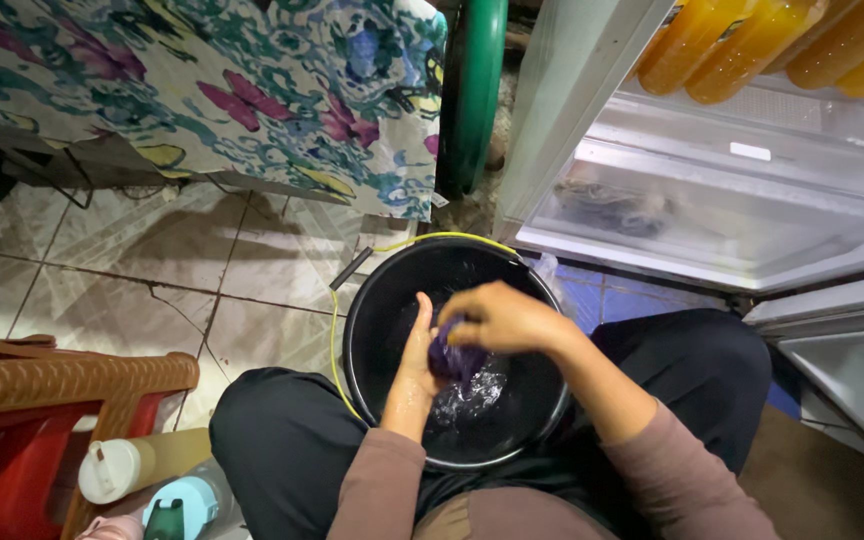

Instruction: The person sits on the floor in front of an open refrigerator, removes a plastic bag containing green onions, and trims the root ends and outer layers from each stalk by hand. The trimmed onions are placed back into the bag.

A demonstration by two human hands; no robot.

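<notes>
Purple cloth (455,358) wrung by both hands (414,352) (500,318) inside black bucket (372,300).

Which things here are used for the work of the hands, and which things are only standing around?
In use: purple cloth, squeezed between left hand and right hand; black bucket with water.

Standing around: orange bottles, open fridge drawer, floral cloth, brown stool, white-capped bottle, green pole.
</notes>
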